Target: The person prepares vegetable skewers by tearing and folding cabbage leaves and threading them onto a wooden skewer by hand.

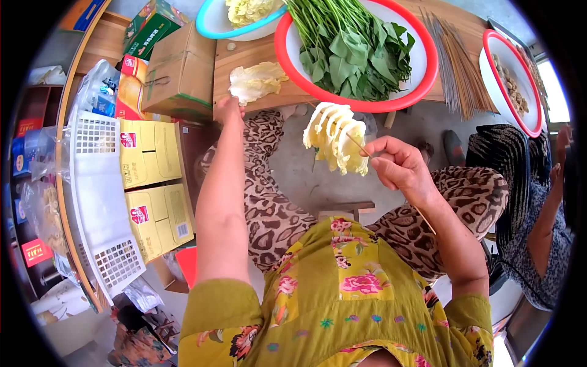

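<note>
Threaded on a thin wooden skewer (426, 221), folded pale cabbage leaves (335, 138) hang over the gap between the knees. My right hand (394, 163) pinches that skewer just right of the leaves, and its long end runs down past the wrist. A loose pale yellow cabbage leaf (255, 83) lies flat near the table's front edge. My left hand (228, 111) is at the lower left edge of this leaf, its fingertips touching or gripping it; the fingers are partly hidden.
A red-rimmed basin (422, 90) holds leafy greens, with a blue-rimmed basin (211, 32) of cabbage beside it. Bundled skewers (458, 67) lie right, before another red-rimmed basin (498, 92). Cardboard boxes (177, 70) stand left. Another person's arm (547, 214) shows far right.
</note>
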Demonstrator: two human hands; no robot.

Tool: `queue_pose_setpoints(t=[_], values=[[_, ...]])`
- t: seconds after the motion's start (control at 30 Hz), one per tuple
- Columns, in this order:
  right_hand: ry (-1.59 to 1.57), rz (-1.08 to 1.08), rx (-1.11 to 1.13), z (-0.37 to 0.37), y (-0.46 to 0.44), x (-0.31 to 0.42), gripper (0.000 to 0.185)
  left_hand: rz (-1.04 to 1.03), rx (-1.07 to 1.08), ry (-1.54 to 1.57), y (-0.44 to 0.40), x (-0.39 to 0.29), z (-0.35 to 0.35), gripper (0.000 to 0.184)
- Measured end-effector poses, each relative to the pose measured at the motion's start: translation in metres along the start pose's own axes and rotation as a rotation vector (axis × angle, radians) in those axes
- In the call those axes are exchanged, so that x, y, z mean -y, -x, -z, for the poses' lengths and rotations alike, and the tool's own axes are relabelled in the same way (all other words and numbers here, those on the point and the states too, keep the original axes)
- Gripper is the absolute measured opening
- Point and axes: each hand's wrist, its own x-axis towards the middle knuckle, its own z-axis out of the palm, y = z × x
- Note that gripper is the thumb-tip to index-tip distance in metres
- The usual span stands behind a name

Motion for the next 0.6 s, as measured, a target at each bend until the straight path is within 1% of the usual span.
queue_pose_setpoints(t=[0.03,0.07,0.13,0.17,0.23,0.27,0.33,0.47,0.53,0.57,0.6], values=[[-0.005,0.0,0.011,0.0,0.0,0.001,0.014,-0.041,-0.033,-0.065,-0.002,-0.001,-0.003,0.022],[-0.01,-0.001,0.022,-0.001,-0.001,0.001,0.014,-0.035,-0.032,-0.067,-0.005,0.001,-0.006,0.022],[-0.017,-0.004,0.025,-0.001,-0.003,-0.001,0.015,-0.114,-0.089,-0.114,-0.021,0.01,-0.009,0.02],[-0.025,-0.002,0.029,0.0,-0.003,-0.002,0.015,-0.11,-0.089,-0.114,-0.028,0.015,-0.01,0.02],[-0.019,-0.006,0.03,0.0,-0.005,-0.002,0.015,-0.252,-0.14,-0.149,-0.036,0.022,-0.009,0.021],[-0.014,-0.006,0.03,0.0,-0.005,-0.002,0.015,-0.25,-0.139,-0.149,-0.039,0.026,-0.009,0.021],[-0.01,-0.003,0.028,0.0,-0.005,-0.002,0.015,-0.388,-0.121,-0.194,-0.034,0.023,-0.007,0.022],[-0.004,-0.004,0.037,0.0,-0.005,-0.002,0.015,-0.425,-0.093,-0.122,-0.026,0.016,-0.008,0.025],[-0.002,-0.004,0.036,-0.001,-0.006,-0.002,0.015,-0.346,0.011,-0.052,-0.026,0.012,-0.006,0.029],[0.001,-0.006,0.034,-0.001,-0.006,-0.002,0.015,-0.348,0.012,-0.051,-0.025,0.011,-0.006,0.029],[0.001,-0.003,0.033,-0.001,-0.006,-0.003,0.015,-0.274,0.047,-0.017,-0.012,0.001,-0.006,0.032]])
